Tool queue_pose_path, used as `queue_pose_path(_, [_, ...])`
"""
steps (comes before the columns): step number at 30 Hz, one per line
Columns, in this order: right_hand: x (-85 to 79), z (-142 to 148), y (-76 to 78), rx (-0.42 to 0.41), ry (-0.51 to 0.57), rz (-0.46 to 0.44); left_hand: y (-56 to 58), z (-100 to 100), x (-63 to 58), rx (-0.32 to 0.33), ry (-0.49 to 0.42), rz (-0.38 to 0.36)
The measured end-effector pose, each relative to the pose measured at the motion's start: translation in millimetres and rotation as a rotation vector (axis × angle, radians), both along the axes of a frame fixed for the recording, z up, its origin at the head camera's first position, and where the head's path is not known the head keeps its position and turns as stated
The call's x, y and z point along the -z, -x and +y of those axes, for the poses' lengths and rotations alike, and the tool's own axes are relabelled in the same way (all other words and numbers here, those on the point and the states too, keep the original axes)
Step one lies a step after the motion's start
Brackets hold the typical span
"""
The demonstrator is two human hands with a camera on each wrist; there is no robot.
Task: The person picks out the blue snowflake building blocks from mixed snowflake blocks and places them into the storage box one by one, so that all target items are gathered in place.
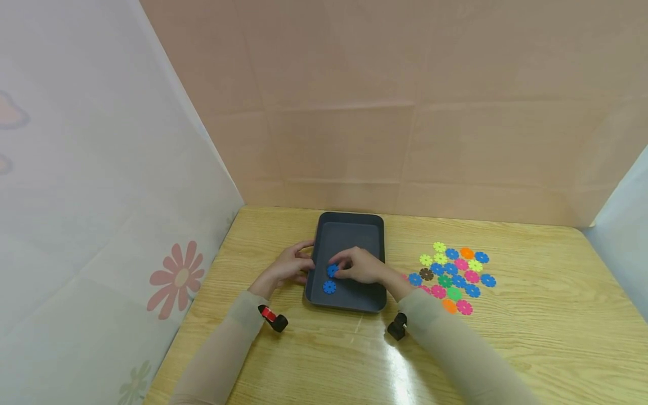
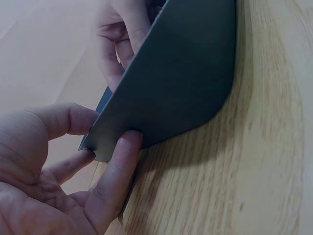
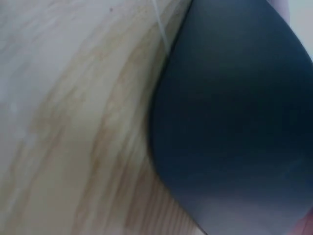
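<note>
A dark grey rectangular tray [image 1: 349, 230] lies on the wooden table. My left hand [image 1: 289, 265] grips its left side; in the left wrist view the thumb is at the rim and fingers press the outer wall [image 2: 171, 78]. Inside the tray, my right hand [image 1: 361, 266] pinches a blue notched plastic disc [image 1: 332, 270] between thumb and fingers. A second blue disc [image 1: 329, 287] lies on the tray floor just in front of it. The right wrist view is filled by the tray's outer side [image 3: 230, 112] and wood grain, with the right fingers hidden there.
Right of the tray, several loose notched discs [image 1: 445, 280] in pink, blue, yellow, green, orange and brown are spread over the table [image 1: 536, 320]. Behind the table hangs a pinkish-tan sheet [image 1: 344, 146], and a white flower-printed sheet [image 1: 111, 225] borders the left.
</note>
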State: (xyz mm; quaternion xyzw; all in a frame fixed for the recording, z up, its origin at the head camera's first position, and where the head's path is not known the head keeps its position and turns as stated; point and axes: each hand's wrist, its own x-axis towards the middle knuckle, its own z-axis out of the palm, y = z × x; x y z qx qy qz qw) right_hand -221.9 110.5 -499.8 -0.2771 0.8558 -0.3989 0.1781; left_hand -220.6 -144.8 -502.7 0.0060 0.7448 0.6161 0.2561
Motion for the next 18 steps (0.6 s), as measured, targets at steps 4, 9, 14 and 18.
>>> queue_pose_path(4, [3.9,-2.4,0.2,-0.001,-0.004,0.012,-0.1,0.4,0.6,0.002,-0.002,0.000])
queue_pose_path(9, [6.2,-2.9,0.4,0.017,-0.020,0.020,0.5,0.5,1.6,0.000,-0.005,0.000])
queue_pose_path(14, [5.4,-3.6,-0.4,0.029,-0.024,0.028,1.3,-0.1,2.0,0.005,-0.003,0.003])
queue_pose_path(18, [5.5,-2.7,-0.6,0.031,-0.023,0.027,1.6,-0.6,2.6,0.004,-0.001,0.003])
